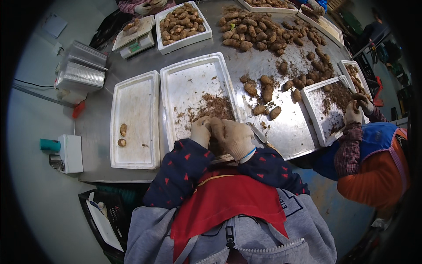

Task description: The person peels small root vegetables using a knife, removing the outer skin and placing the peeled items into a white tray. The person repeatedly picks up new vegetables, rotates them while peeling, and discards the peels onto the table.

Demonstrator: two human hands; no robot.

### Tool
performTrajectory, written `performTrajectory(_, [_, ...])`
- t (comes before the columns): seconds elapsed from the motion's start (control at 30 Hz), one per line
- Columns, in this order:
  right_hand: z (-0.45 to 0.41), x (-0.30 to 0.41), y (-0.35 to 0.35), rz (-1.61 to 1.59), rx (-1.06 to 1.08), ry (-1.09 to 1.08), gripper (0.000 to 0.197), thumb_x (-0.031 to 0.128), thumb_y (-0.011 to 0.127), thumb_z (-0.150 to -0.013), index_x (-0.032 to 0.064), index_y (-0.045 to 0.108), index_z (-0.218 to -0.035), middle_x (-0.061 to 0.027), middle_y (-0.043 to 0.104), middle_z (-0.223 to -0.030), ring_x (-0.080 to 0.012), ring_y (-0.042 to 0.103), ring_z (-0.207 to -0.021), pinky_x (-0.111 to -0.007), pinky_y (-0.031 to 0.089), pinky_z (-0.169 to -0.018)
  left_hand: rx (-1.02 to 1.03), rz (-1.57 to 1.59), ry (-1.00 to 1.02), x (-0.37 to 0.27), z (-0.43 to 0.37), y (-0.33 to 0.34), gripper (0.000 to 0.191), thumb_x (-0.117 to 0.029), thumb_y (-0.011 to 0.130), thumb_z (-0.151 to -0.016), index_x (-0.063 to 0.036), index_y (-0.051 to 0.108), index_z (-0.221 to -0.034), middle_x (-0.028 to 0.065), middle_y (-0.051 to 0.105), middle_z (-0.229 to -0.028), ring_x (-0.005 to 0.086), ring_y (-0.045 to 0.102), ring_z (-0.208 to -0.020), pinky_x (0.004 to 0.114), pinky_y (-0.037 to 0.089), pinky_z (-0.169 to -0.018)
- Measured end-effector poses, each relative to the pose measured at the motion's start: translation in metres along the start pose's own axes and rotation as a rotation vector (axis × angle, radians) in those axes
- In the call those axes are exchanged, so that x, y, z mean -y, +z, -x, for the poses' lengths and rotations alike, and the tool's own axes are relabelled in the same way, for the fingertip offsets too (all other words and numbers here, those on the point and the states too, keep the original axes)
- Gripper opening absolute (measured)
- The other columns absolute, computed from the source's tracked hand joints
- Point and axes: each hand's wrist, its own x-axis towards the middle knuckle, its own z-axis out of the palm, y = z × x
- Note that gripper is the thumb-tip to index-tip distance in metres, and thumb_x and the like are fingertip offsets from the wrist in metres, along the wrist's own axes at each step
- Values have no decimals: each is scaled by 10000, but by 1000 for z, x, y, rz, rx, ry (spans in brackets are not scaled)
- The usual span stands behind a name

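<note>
My left hand (201,131) and my right hand (234,136), both in off-white work gloves, meet over the near end of a white foam tray (191,74). The fingers of both are curled around something small, mostly hidden by the gloves; it looks like a brown tuber, but I cannot tell for sure. Brown root hairs and peelings (216,106) lie in the tray just beyond my hands. A knife (258,132) rests on the metal table to the right of my right hand. In a second foam tray (116,109) on the left lie a couple of brown tubers (123,129).
A heap of hairy tubers (250,29) covers the table's far side. A full tray of tubers (181,24) stands beside a scale (136,36). Stacked clear plastic containers (82,71) are at left. A co-worker's gloved hands (354,114) are over another tray (308,102) at right.
</note>
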Motion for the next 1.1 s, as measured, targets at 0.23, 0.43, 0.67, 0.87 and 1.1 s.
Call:
performTrajectory(0.23, [-1, -12, 13, -1249, 117, 500, 640, 676, 487, -946, 57, 649, -932, -22, 514, -663, -148, 533, -611, -334, 469, -540, -27, -2, 319, -28, 31, 4, 230, -123, 523, -1008, 6, 698, -1084, 20, 658, -800, 99, 571, -717, 276, 466, -659])
performTrajectory(0.43, [-3, -17, 11, -1325, 256, 585, 596, 662, 491, -952, 87, 650, -945, 7, 533, -713, -125, 526, -596, -288, 437, -511, -208, -1042, 1168, -45, 56, -1, 211, -217, 549, -975, -68, 660, -1076, 78, 612, -699, 264, 605, -580, 386, 491, -531])
performTrajectory(0.67, [9, -11, -5, -547, 94, 355, 537, 528, 469, -1014, 19, 638, -989, -224, 630, -765, -302, 609, -627, -406, 471, -567, -220, -1039, 472, -37, 48, 5, 244, -269, 572, -995, -74, 700, -1067, 151, 703, -824, 311, 694, -752, 421, 551, -647])
performTrajectory(0.87, [11, -6, -10, -969, -80, 143, 504, 537, 534, -989, 53, 658, -928, -155, 658, -754, -248, 627, -624, -353, 473, -543, 34, 10, -49, -41, 35, 17, 400, -374, 594, -1006, 10, 678, -1080, 39, 672, -851, 129, 635, -698, 285, 511, -570])
performTrajectory(1.1, [-4, -20, -13, -1698, 94, 566, 506, 624, 537, -950, 136, 626, -1052, 11, 636, -779, -115, 597, -621, -260, 425, -452, 129, -155, 179, -74, 74, 29, 251, -275, 607, -996, -40, 654, -1068, 6, 609, -852, 66, 566, -713, 229, 473, -568])
